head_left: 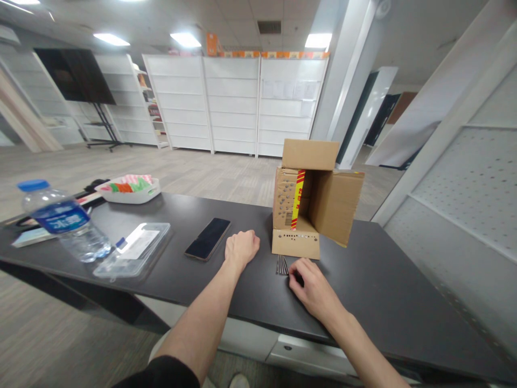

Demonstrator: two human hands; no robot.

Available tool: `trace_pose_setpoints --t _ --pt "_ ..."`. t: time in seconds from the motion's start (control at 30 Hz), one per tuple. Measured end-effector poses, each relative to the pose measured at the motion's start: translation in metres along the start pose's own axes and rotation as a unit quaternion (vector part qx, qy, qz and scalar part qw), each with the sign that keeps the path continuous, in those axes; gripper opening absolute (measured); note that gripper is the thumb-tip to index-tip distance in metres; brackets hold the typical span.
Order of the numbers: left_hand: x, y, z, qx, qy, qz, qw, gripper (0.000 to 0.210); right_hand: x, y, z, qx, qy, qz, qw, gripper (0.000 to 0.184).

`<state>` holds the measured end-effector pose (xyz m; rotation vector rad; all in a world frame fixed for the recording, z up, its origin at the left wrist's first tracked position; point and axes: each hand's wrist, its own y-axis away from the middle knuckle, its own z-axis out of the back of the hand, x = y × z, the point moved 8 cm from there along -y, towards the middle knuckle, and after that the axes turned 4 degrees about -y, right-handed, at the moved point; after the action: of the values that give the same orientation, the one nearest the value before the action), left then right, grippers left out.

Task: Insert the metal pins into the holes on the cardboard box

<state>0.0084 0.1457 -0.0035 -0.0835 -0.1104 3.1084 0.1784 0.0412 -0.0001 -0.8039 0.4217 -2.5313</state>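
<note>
My left hand (pixel 242 248) rests on the dark table as a closed fist, between a phone (pixel 208 238) and a cardboard box; nothing shows in it. My right hand (pixel 309 283) is curled, its thumb and forefinger drawn together at the right end of a small row of thin metal nails (pixel 281 265). Whatever those fingertips hold is hidden. Just beyond the nails, the cardboard box (pixel 285 199) stands with its opening facing me and flaps spread. Round metal heads dot its left side, and a row of small holes or dots runs along the lower flap (pixel 297 248).
On the left of the black table (pixel 388 280) lie a clear plastic case (pixel 139 248) and a blue-capped water bottle (pixel 67 218). Behind them is a white tray (pixel 131 196) with colourful packets. A perforated white panel (pixel 464 178) rises along the right side.
</note>
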Motion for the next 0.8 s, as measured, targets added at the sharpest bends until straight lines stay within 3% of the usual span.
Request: trace_pose_setpoints --t 0.8 --pt "-0.0005 0.0003 0.0008 0.004 0.000 0.005 1.000 0.040 -0.0013 -0.0007 -0.0013 -0.003 0.001 0.012 1.000 0.012"
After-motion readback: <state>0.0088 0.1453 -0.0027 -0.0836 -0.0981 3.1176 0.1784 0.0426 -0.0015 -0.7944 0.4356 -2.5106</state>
